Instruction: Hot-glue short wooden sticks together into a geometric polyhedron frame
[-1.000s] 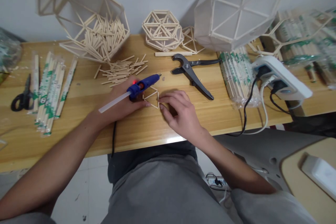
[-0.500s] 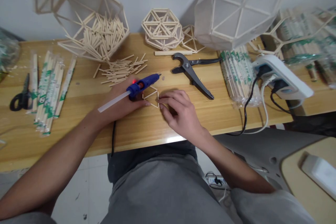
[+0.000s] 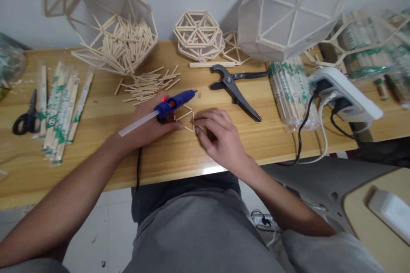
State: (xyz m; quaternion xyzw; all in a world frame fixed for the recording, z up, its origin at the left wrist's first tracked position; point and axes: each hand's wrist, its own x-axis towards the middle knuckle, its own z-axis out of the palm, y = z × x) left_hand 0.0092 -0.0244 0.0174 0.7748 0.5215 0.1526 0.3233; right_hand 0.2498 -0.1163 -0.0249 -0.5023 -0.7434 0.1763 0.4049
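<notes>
My left hand (image 3: 147,121) is closed around a blue hot glue gun (image 3: 174,104), its nozzle pointing right and a pale glue stick (image 3: 138,123) sticking out behind. A red light glows on the gun. Below the nozzle lies a small frame of short wooden sticks (image 3: 186,116); my left thumb reaches its left side. My right hand (image 3: 221,134) rests on the table, with thumb and fingertips pinching the upright stick (image 3: 193,120) at the frame's right side. Part of the frame is hidden behind the gun and left hand.
Behind lie loose cut sticks (image 3: 150,85), a stick-filled frame (image 3: 128,47) and a small stick ball (image 3: 198,36). Black cutters (image 3: 235,91) lie right of centre, near wrapped chopsticks (image 3: 291,94) and a power strip (image 3: 347,94). Scissors (image 3: 27,119) and more wrapped chopsticks (image 3: 60,115) lie left.
</notes>
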